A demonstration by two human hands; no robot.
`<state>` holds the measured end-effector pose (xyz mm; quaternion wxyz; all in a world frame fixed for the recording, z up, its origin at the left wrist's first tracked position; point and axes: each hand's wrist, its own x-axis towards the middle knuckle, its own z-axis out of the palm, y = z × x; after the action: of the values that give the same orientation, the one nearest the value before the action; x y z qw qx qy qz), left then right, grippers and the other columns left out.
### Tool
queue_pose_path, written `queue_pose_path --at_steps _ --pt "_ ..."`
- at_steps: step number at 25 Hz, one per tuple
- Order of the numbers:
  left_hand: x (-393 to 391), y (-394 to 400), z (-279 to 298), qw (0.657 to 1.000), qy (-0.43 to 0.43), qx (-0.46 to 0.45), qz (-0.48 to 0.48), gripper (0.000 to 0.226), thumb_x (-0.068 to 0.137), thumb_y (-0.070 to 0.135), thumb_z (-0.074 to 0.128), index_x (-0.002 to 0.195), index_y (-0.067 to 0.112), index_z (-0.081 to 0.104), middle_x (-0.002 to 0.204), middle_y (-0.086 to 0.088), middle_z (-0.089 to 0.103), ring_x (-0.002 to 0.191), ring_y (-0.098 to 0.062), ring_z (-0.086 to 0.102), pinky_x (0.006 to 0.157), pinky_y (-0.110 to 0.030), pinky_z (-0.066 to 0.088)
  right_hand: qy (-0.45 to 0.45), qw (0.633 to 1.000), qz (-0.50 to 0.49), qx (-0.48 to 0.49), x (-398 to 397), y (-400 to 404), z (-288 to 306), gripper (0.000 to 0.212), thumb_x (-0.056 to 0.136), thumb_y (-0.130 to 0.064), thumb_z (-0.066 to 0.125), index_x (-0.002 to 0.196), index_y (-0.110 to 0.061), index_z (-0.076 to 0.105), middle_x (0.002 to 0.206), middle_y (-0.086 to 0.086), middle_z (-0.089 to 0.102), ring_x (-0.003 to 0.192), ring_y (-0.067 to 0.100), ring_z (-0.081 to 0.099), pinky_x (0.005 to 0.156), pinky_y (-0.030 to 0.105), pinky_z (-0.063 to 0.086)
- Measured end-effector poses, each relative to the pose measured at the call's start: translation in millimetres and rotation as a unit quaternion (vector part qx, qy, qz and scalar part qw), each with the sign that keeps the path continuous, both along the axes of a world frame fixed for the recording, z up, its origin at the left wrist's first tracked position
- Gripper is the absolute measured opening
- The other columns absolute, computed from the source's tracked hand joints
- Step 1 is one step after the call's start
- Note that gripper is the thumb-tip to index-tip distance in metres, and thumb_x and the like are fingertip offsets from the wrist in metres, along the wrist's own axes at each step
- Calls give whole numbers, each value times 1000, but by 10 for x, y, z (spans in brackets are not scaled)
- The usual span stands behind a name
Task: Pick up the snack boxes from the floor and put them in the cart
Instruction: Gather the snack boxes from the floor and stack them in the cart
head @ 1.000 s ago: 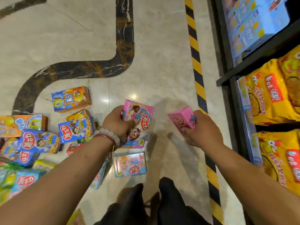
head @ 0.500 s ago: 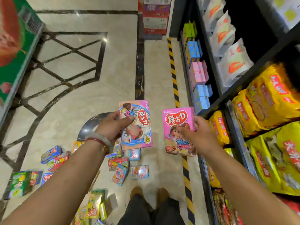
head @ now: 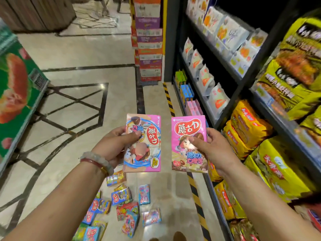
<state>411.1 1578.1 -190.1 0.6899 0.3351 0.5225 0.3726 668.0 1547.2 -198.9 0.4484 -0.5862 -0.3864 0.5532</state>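
Two pink snack boxes held up side by side, chest-high, not touching. Left hand [head: 111,146] grips the pale-pink box [head: 142,143] w/ blue swirl art, red logo turned sideways; thumb on front, fingers behind. Right hand [head: 212,148] pinches the hot-pink box [head: 188,143], upright, red heart logo, cartoon girl; thumb across front, fingers round the right edge. More snack boxes [head: 121,211] scattered on marble floor [head: 73,119] below. Shelf [head: 231,108] to the right.

We see two shiny cardboard snack boxes [head: 142,143] [head: 189,143], a smooth, glossy stone floor [head: 78,110] that shines like a mirror, crinkly shiny plastic bags [head: 246,129] and a dark, dull metal shelf [head: 231,105].
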Motion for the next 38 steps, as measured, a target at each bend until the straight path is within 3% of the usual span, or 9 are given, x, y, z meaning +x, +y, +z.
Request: queue_pose_path --at_steps 3,7,14,18,21,27,30,34,38 --pt "7 35 124 999 -18 -7 -46 53 66 15 68 116 -1 59 96 -20 71 71 -28 71 59 -37 58 5 999 -46 2 -72 -177 58 26 80 -14 73 103 -13 61 93 6 75 81 22 73 70 37 59" --pt "117 69 177 992 8 0 -124 55 66 17 80 115 1 61 98 -19 71 76 -28 71 63 -36 57 19 992 -124 -2 -103 -477 58 33 78 -13 75 107 -9 60 94 9 74 81 25 73 72 40 59" --pt "559 -204 279 979 -18 -13 -203 38 67 16 65 103 2 64 87 -17 73 66 -26 71 54 -33 57 35 974 -225 -3 66 -1089 96 33 76 -11 76 105 -10 61 96 10 74 83 27 72 78 45 57" --pt "752 -518 345 979 -32 10 -201 39 69 11 63 105 -3 63 86 -19 72 66 -26 71 54 -33 56 42 970 -238 20 178 -1426 191 34 79 -6 72 110 -2 58 93 12 74 73 21 72 61 31 58" --pt "879 -843 406 981 -27 23 -190 38 68 12 63 103 -3 63 84 -19 72 64 -26 71 53 -33 56 59 970 -232 34 293 -1722 272 31 81 -2 70 109 1 58 86 8 74 66 17 71 53 25 54" --pt "1049 -1867 472 989 -13 53 -135 31 70 13 61 98 2 64 81 -16 73 62 -24 71 52 -35 58 61 983 -162 56 620 -2548 370 21 82 -4 70 100 -4 59 76 1 74 62 14 71 50 22 52" --pt "1052 -2465 441 993 3 55 -102 36 68 16 64 102 2 65 89 -18 73 67 -26 71 63 -41 60 51 988 -132 62 762 -2995 376 24 83 -6 68 105 -3 60 81 4 74 64 12 71 49 21 51" --pt "921 -3217 449 997 -13 45 -61 34 70 13 62 101 1 65 88 -18 73 68 -26 71 57 -35 58 38 993 -96 56 764 -3473 360 24 83 -10 69 105 -6 62 91 8 73 73 17 72 56 26 54" --pt "700 -3769 431 998 -1 36 -42 41 69 11 71 107 -2 63 95 -22 71 72 -29 71 61 -39 59 49 994 -79 66 631 -3913 356 23 82 -10 70 104 -12 63 92 6 74 77 20 72 58 28 54"
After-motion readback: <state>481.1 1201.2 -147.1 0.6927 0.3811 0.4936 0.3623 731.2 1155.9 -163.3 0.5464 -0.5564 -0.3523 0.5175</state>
